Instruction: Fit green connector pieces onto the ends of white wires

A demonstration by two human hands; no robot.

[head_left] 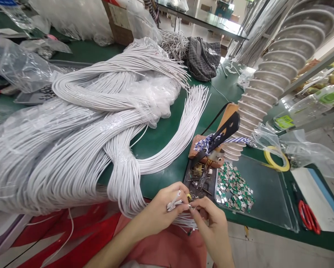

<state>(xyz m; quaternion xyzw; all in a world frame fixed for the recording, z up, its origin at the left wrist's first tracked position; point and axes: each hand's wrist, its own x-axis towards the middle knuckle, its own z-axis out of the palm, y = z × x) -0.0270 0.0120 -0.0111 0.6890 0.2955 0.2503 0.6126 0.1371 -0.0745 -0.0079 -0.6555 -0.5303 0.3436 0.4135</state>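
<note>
My left hand (162,208) is closed around several thin white cables (174,204), whose cut ends stick out between its fingers. Its thumb and forefinger meet the fingertips of my right hand (211,223), which pinch at the end of a white cable; the exact tip is too small to make out. More white cable (186,222) hangs below both hands, over the lap. Just beyond the fingers lies a dark tray (187,180) with small metal parts. To its right is a heap of small green-and-silver connector boards (234,188).
Large bundles of white cable (80,149) cover the left of the green table (158,180). A brick with a clamp-like holder (206,149) stands ahead, beside a ribbed duct hose (278,63). Red-handled scissors (309,216) and yellow tape (277,158) lie at right.
</note>
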